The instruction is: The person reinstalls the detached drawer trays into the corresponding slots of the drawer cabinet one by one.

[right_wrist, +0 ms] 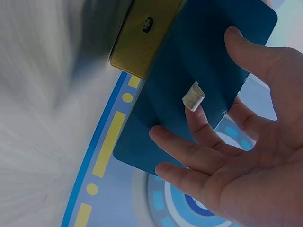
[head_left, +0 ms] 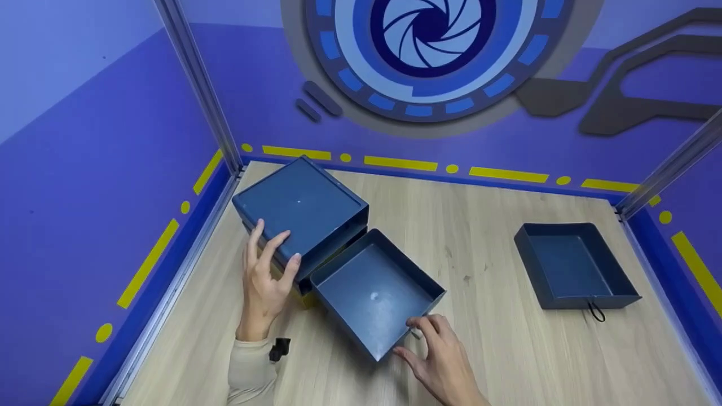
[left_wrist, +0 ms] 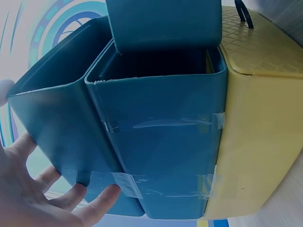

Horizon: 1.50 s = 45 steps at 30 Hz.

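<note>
A stacked drawer cabinet [head_left: 299, 203] stands at the left, its top casing hollow at the front. My left hand [head_left: 265, 287] rests against its side with fingers spread, the tips on the top edge. Out of the middle blue casing [left_wrist: 156, 109] juts a dark blue drawer [head_left: 372, 293] with nothing in it. My right hand [head_left: 443, 355] grips this drawer's front wall between thumb and index finger. Another fingertip touches the pale pull loop [right_wrist: 194, 97] on the front. Below lies a yellow bottom unit [left_wrist: 255, 142] with a dark loop.
A second dark blue drawer [head_left: 569, 265], with a black pull loop [head_left: 596, 311], sits apart at the right of the wooden table [head_left: 479, 338]. Blue printed walls [head_left: 141, 197] enclose the left, back and right sides. Clear tape [left_wrist: 165, 124] runs across the casings' sides.
</note>
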### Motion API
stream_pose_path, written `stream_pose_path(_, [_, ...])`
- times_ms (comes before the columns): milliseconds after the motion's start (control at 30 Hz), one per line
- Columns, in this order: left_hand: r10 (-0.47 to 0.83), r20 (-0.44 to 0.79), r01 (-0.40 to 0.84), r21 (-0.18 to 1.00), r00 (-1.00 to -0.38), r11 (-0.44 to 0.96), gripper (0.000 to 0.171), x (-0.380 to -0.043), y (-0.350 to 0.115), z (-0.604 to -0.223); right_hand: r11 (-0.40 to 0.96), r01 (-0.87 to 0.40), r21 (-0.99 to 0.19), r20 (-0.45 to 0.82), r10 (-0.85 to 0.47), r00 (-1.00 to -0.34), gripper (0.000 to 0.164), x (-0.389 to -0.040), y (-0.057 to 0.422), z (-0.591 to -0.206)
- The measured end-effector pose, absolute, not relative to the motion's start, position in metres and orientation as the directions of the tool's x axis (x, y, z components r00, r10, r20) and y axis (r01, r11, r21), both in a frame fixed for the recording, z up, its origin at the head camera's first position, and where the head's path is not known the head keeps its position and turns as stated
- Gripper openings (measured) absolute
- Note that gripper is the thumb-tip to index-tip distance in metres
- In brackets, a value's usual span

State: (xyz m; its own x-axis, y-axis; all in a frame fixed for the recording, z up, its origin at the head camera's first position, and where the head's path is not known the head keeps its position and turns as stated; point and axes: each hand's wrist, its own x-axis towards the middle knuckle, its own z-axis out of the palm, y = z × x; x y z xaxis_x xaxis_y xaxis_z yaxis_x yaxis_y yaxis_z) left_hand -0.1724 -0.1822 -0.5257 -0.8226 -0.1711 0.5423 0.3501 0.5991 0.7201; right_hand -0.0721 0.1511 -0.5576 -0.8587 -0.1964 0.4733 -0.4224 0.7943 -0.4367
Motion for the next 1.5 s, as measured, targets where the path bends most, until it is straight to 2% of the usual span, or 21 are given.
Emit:
stream_pose_path(667, [-0.17,0.553,0.364,0.719,-0.816,0.593,0.047,-0.174,-0.182,-0.527,0.787,-0.468,-0.403,0.513,-0.229,-0.827,0.057,-0.076,0.139,-0.56])
stream_pose_path(1067, [-0.169,0.559,0.36,0.707,-0.812,0.608,0.048,-0.173,-0.183,-0.525,0.763,-0.473,-0.44,0.494,-0.235,-0.837,0.054,-0.094,0.128,-0.566])
stream_pose_path(1500, [-0.171,0.544,0.358,0.725,-0.821,0.589,0.052,-0.17,-0.186,-0.524,0.717,-0.534,-0.448,0.543,-0.256,-0.8,0.055,-0.116,0.116,-0.569])
